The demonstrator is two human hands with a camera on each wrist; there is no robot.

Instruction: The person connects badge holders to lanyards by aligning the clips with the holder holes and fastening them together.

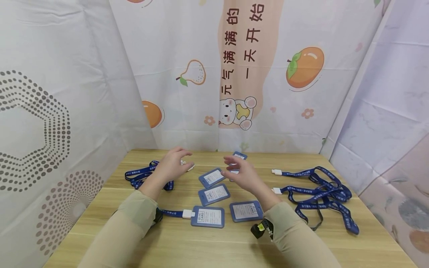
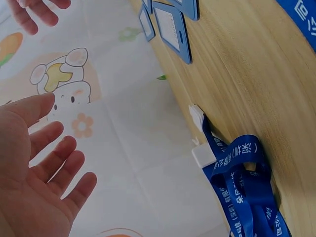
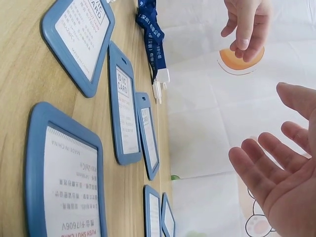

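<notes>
My left hand [image 1: 172,165] hovers over the back left of the table, fingers spread and holding nothing. A bundle of blue lanyards [image 2: 242,182] with white clips lies beneath it. My right hand [image 1: 244,175] is raised near the middle, its fingers loosely bent around nothing. Below and between the hands lie several blue card holders with white inserts, such as one card holder [image 1: 214,194] at centre and another card holder [image 3: 126,108] in the right wrist view. The right hand partly hides one at the back. A front card holder [image 1: 207,216] joins a white clip [image 1: 187,213] on a blue strap.
More blue lanyards [image 1: 321,191] with white clips lie loosely tangled at the right of the wooden table [image 1: 187,245]. A printed curtain [image 1: 187,111] hangs behind the table's back edge, with further cloth at both sides. A dark device [image 1: 259,229] sits at the right wrist.
</notes>
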